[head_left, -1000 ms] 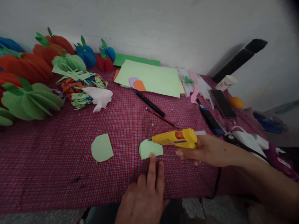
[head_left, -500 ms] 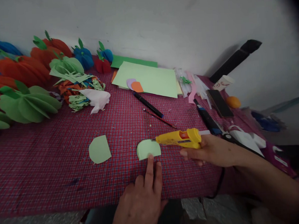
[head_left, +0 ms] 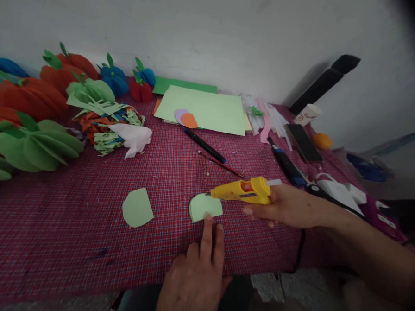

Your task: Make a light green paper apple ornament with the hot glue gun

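My right hand is wrapped round a yellow glue gun, with a pale glue stick showing at its rear. The nozzle lies at the upper curved edge of a small pale-green paper piece, which looks like stacked layers. My left hand presses an extended index fingertip on that piece's lower, straight edge; its fingers are stretched out. A second pale-green paper piece, rounded on one side, lies flat to the left.
Folded-paper pumpkins and shredded paper fill the left back. Behind the work lie a black pen, a thin brush and green sheets. On the right are a phone, a paper cup and an orange fruit.
The glue gun in my right hand has moved left, its nozzle following the curved top edge of the paper. My left fingertip stays on the paper.
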A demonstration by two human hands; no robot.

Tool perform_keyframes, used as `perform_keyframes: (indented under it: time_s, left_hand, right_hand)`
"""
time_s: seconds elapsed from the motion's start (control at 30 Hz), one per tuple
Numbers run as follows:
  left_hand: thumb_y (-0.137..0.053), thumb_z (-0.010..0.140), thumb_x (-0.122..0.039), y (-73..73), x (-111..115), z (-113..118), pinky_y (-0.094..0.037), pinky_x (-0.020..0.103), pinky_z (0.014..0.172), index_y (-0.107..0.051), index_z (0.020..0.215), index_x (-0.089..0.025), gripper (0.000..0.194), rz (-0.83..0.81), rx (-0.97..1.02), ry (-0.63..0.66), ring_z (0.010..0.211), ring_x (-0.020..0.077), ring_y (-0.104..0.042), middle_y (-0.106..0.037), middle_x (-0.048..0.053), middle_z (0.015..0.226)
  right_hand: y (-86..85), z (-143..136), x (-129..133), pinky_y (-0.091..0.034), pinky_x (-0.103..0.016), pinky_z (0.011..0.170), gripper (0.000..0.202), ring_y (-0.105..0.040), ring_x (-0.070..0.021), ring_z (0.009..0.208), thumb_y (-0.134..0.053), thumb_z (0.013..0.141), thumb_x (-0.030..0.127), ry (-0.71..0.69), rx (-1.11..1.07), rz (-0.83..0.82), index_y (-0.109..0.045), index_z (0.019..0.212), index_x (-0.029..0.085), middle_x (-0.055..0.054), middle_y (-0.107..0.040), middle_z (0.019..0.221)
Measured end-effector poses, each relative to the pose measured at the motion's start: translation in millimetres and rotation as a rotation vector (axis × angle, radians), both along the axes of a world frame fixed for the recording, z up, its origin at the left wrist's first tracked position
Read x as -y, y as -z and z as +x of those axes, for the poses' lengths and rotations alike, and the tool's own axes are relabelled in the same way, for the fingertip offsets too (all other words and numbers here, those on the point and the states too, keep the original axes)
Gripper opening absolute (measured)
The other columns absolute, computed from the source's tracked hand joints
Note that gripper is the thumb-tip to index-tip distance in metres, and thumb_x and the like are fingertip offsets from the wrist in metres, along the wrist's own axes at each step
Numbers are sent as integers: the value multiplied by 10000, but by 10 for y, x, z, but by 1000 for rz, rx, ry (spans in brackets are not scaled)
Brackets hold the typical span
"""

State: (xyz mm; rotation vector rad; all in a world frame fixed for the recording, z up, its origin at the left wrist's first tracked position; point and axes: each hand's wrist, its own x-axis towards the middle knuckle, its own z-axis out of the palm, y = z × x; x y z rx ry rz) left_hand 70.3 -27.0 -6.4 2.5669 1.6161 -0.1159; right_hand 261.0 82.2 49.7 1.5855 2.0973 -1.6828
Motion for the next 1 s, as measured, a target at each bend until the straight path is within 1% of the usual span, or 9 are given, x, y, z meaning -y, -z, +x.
perform_keyframes:
  time_s: [0.23, 0.47, 0.6, 0.8, 0.9, 1.0]
  left_hand:
    - [-631, 740, -426, 7, 7, 3, -574, 320, 508, -432, 1324, -214, 652, -6, -6, -3, 698, 181, -626, -315, 118, 1428]
    - [-625, 747, -423, 9, 11, 4, -569, 317, 498, -435, 1323, -216, 641, -1, -8, -2, 691, 184, -628, -309, 112, 1428]
    - [-628, 739, -440, 13, 14, 1, -569, 323, 498, -443, 1318, -215, 648, 4, -1, 0, 686, 185, -625, -316, 108, 1429]
    - [-620, 745, -443, 16, 13, 5, -561, 318, 494, -441, 1321, -229, 640, 0, -20, 3, 683, 187, -625, -321, 137, 1431]
    - [-616, 747, -444, 16, 15, 10, -564, 323, 503, -431, 1326, -235, 643, -5, -16, -2, 689, 185, -625, -321, 135, 1436]
    - [-613, 752, -434, 12, 17, 13, -564, 327, 503, -431, 1326, -233, 635, -4, -16, -4, 688, 184, -622, -324, 131, 1436]
  right_hand:
    - [-1, 123, 40, -424, -189, 452, 337, -436, -69, 486, -532, 806, 486, 18, 20, -10, -565, 902, 164, 36, -479, 627]
    - [-31, 149, 78, -421, -192, 452, 313, -436, -70, 490, -581, 771, 457, 59, 31, -41, -560, 902, 173, 40, -479, 643]
    - [-22, 194, 110, -409, -192, 456, 321, -436, -69, 478, -562, 783, 477, 43, 49, -40, -564, 862, 166, 47, -472, 612]
    - [-50, 205, 146, -432, -198, 461, 371, -425, -74, 484, -558, 777, 504, 59, 51, -60, -579, 972, 188, 48, -467, 624]
    - [-85, 191, 160, -431, -195, 453, 338, -425, -77, 485, -571, 770, 484, 52, 73, -72, -595, 938, 192, 41, -477, 620]
    - [-102, 193, 183, -423, -193, 449, 277, -422, -77, 481, -589, 760, 450, 56, 88, -71, -601, 848, 188, 41, -474, 605]
